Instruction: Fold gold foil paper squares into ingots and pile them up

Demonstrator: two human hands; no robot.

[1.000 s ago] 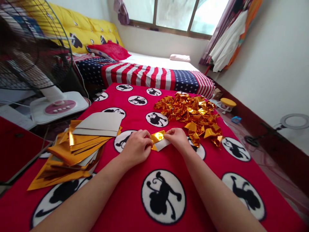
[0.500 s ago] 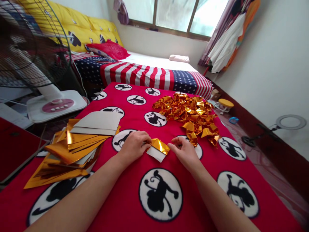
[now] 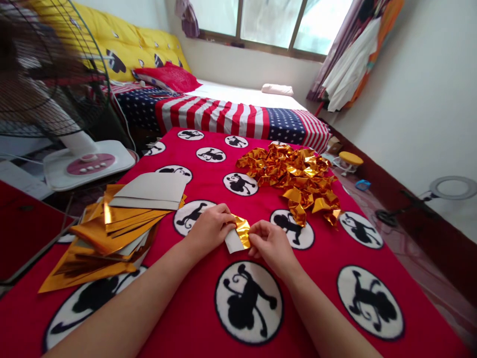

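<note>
Between my hands is a small sheet of gold foil paper (image 3: 243, 229), partly folded, with its pale grey backing showing toward me. My left hand (image 3: 214, 226) pinches its left side, fingers curled over the edge. On the right edge, the thumb and fingers of my right hand (image 3: 270, 243) are closed on the foil. A stack of gold foil sheets (image 3: 137, 219) lies to the left, with grey-backed sheets (image 3: 149, 191) on top. Beyond my right hand sits a heap of folded gold foil pieces (image 3: 294, 171).
A red cloth (image 3: 179, 308) with black figures in white circles covers the table. At the left stands a fan (image 3: 89, 164) with a white base. Behind is a bed (image 3: 223, 117) with a striped cover. A yellow stool (image 3: 350, 158) stands on the floor at the right.
My right hand has moved left and taken hold of the foil paper's right edge. The paper has turned and its fold now slants more steeply. My left hand keeps its grip.
</note>
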